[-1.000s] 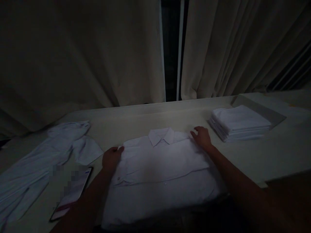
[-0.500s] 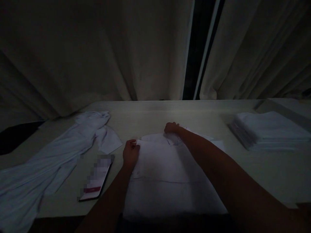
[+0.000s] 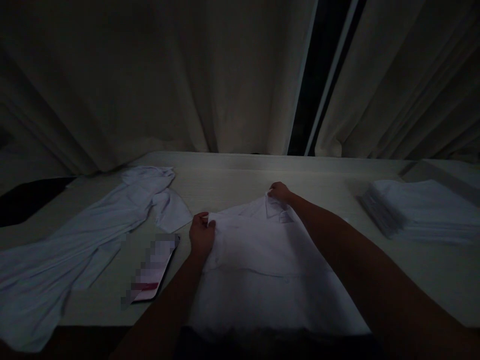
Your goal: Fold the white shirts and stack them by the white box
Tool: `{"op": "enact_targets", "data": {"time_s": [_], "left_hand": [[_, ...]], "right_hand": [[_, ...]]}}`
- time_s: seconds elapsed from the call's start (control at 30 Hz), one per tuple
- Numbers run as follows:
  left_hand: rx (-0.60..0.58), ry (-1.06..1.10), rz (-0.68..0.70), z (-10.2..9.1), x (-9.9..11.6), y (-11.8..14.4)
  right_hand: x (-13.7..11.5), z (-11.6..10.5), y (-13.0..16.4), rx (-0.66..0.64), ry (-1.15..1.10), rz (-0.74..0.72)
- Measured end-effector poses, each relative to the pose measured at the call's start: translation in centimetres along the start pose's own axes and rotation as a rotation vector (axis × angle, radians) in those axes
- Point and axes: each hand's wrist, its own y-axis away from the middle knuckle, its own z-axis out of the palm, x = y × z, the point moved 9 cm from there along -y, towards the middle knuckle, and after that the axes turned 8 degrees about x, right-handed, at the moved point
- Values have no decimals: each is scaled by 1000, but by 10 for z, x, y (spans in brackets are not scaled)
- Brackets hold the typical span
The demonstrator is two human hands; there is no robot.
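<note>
A white collared shirt (image 3: pixel 262 260) lies partly folded on the pale table (image 3: pixel 232 175) in front of me, its lower part hanging over the near edge. My left hand (image 3: pixel 201 235) pinches the shirt's left shoulder corner. My right hand (image 3: pixel 279 192) grips the fabric at the collar, and the top of the shirt is raised off the table between them. The scene is dim.
An unfolded white shirt (image 3: pixel 86 240) sprawls at the left. A phone (image 3: pixel 152 270) lies flat beside my left forearm. A stack of folded white shirts (image 3: pixel 423 210) stands at the right. Curtains (image 3: pixel 187 75) hang behind the table's far edge.
My right hand moved from the shirt's right shoulder to the collar. Both hands closed on the fabric and raised the shirt's top. The camera shifted left.
</note>
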Motion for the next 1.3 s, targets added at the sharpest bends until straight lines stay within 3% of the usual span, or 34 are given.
{"op": "enact_targets", "data": {"time_s": [0.1, 0.23, 0.4, 0.5, 0.63, 0.77, 0.83, 0.93, 1.03, 1.13, 1.3], "left_hand": [[-23, 34, -21, -1, -1, -4], [29, 52, -67, -7, -1, -6], [-3, 50, -84, -6, -2, -7], [-48, 66, -108, -8, -3, -7], [-95, 97, -149, -27, -3, 10], [-165, 42, -138, -55, -9, 54], [-197, -54, -67, -66, -10, 79], [-211, -290, 167, -72, 0, 108], [-144, -499, 318, -75, 10, 120], [-100, -593, 329, -77, 16, 120], [-150, -612, 233, -76, 19, 119]], "right_hand": [[12, 3, 4, -28, 15, 85], [13, -5, 7, 32, 6, 117], [2, -12, 17, 99, -43, 99], [2, -29, 34, 166, -79, 64], [45, -73, 97, 291, -85, 87], [122, -120, 209, 502, -2, 146], [158, -126, 267, 547, 75, 215], [193, -113, 329, 478, 86, 342], [207, -95, 360, 390, -11, 495], [203, -87, 372, 347, -97, 606], [175, -93, 374, 347, -218, 476]]}}
